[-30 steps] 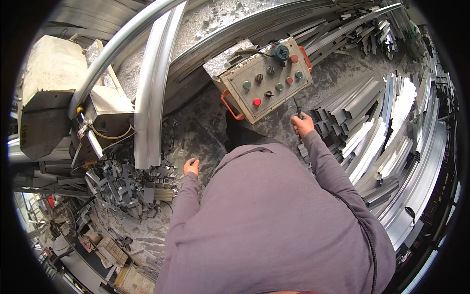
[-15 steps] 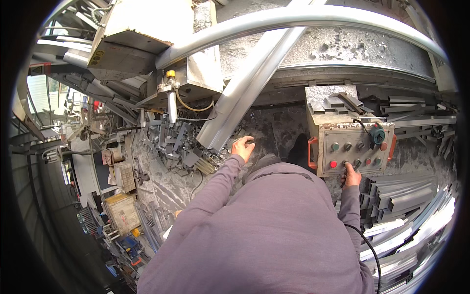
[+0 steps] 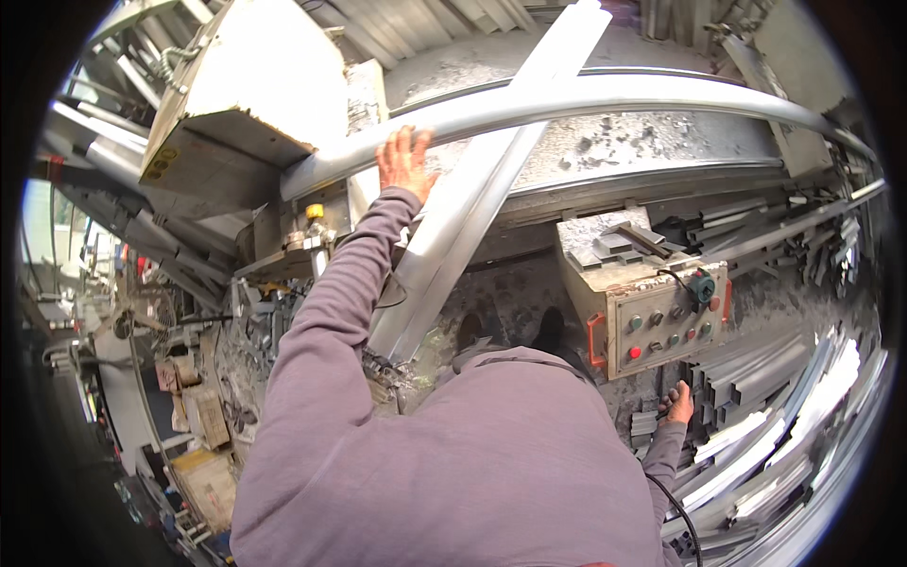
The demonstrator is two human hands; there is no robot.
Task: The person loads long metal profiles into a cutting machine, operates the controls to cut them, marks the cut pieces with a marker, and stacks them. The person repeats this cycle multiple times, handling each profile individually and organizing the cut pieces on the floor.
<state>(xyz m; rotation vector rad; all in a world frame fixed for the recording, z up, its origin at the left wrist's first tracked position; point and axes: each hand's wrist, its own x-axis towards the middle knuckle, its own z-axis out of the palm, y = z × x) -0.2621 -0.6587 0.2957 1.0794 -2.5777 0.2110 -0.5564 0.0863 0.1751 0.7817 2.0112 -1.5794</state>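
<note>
A long silvery metal profile runs across the far side from the machine housing, bent in view by the lens. My left hand reaches up to it, fingers spread over its near side close to the housing. A second, ribbed profile slants below it, just right of my wrist. My right hand hangs low beside my body, fingers loosely curled in, with nothing visible in them. It is apart from the control box, whose panel carries several coloured buttons and knobs.
Offcuts lie on top of the control box. Stacked metal profiles fill the right side. A small cylinder with a yellow cap is under the housing, near my left forearm. A black cable trails by my right arm.
My left hand has moved up and left from near my body onto the long profile. My right hand has left the control panel and dropped lower. The view has shifted.
</note>
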